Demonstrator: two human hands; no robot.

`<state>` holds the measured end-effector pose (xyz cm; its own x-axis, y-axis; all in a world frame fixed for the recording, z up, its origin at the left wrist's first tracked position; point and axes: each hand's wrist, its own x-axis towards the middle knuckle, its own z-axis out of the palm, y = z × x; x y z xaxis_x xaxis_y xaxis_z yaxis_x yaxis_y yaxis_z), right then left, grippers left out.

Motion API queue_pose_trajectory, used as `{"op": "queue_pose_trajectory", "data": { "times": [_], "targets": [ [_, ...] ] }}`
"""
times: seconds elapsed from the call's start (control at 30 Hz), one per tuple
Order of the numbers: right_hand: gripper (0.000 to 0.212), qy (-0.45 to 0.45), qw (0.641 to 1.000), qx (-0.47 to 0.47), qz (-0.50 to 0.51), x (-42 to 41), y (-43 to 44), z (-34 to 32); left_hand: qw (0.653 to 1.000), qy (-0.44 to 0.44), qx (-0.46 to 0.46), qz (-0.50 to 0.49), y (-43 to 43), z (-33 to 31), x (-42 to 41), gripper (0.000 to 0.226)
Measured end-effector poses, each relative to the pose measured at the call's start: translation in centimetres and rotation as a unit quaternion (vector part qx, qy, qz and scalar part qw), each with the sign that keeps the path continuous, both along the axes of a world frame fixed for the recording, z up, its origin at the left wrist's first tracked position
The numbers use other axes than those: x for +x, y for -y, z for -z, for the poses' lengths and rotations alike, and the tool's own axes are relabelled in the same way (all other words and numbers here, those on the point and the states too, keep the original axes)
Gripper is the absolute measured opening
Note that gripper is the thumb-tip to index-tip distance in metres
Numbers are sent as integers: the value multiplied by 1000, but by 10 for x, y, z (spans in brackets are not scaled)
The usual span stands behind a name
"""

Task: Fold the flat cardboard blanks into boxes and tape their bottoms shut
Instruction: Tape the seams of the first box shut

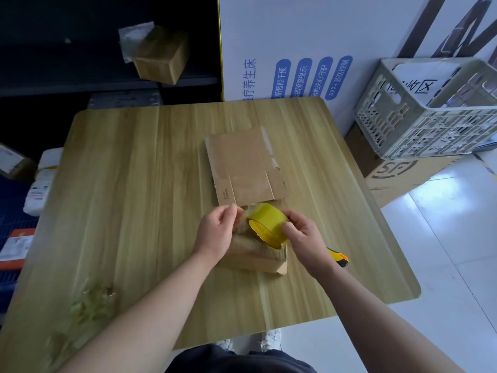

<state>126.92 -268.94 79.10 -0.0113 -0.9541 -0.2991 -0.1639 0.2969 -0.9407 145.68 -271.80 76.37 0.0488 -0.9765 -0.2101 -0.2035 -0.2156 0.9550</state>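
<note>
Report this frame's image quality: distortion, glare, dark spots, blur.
Head view: the wide-angle lens bows the table edges; glare whitens the floor at right; the shelves at top left are nearly black; the scraps at lower left are blurred; the left hand, right hand and roll are soft but readable.

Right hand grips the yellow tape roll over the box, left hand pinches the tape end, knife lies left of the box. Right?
No: the head view shows the knife right of the box, by the right wrist. The right hand does grip the tape roll and the left hand pinches the tape end.
</note>
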Motion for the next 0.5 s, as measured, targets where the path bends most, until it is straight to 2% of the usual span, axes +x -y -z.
{"op": "queue_pose_trajectory", "data": {
  "times": [0.13,0.23,0.4,0.5],
  "targets": [
    [29,11,1000,-15,-5,4,-4,-3,986,-124,113,-16,0,-15,0,39],
    [28,8,999,-18,-26,7,-5,-7,982,-129,139,16,4,-24,-1,32],
    [24,-28,999,-9,-44,9,-5,-8,975,-143,169,-18,12,-23,-3,11],
    [15,-57,996,0,-63,7,-5,-6,972,-174,146,-54,11,-26,-6,6]
  ]
}}
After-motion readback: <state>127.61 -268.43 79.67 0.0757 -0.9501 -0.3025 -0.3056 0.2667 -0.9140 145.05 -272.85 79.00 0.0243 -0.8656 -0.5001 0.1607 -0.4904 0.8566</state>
